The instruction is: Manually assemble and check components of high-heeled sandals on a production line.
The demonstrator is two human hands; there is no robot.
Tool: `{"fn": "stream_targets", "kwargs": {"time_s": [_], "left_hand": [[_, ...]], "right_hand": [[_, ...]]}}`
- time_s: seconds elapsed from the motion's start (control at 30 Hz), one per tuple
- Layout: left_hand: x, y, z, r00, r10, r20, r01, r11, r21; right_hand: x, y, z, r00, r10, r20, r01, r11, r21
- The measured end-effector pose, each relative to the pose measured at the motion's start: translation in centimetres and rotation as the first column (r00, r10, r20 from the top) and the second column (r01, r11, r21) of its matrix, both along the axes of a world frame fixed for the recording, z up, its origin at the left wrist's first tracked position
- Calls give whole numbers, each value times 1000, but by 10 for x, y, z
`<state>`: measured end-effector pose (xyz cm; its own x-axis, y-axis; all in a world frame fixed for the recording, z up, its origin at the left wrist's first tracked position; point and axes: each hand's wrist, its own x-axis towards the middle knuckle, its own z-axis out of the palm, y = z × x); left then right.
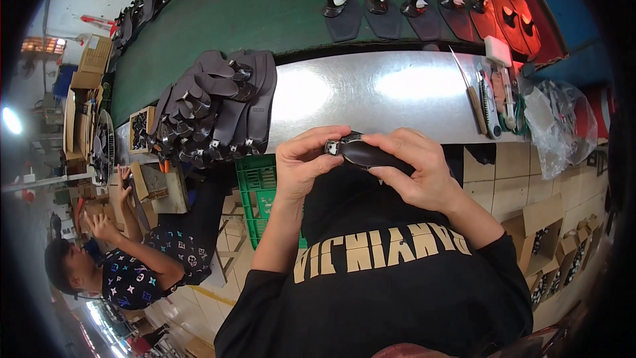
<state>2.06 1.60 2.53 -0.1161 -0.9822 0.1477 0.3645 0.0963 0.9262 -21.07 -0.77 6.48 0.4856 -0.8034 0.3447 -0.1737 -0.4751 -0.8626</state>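
Close to my body, at the near edge of the metal table (344,119), a dark brown sandal (372,154) is held between both hands. My left hand (301,162) pinches its left end, where a shiny strap and a small pale piece show. My right hand (421,167) wraps round the other end, with the thumb below and the fingers on top. Part of the sandal is hidden inside the right palm. Left of my hands lies a heap of similar dark sandals (215,103) with glossy straps.
Beyond the table runs a green conveyor belt (265,6) carrying a row of sandals (377,16), the rightmost under red light. An awl (474,103), a utility knife (490,116) and clear plastic bags (560,119) lie right. A green crate (257,195) and a co-worker (142,258) are left.
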Motion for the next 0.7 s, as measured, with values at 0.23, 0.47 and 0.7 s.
{"fn": "stream_targets", "kwargs": {"time_s": [0.23, 0.47, 0.7], "left_hand": [[5, -4, -1, 988, -96, 122, 109, 988, -107], [4, -1, 2, 977, -135, 168, 151, 985, -84], [-14, 3, 12, 963, -47, 267, 39, 999, 36]], "right_hand": [[-1, -3, 7, 993, 5, -114, -16, 995, -95], [2, 2, 2, 990, -26, -139, 2, 985, -173], [6, 0, -10, 990, -75, -116, 67, 995, -73]]}}
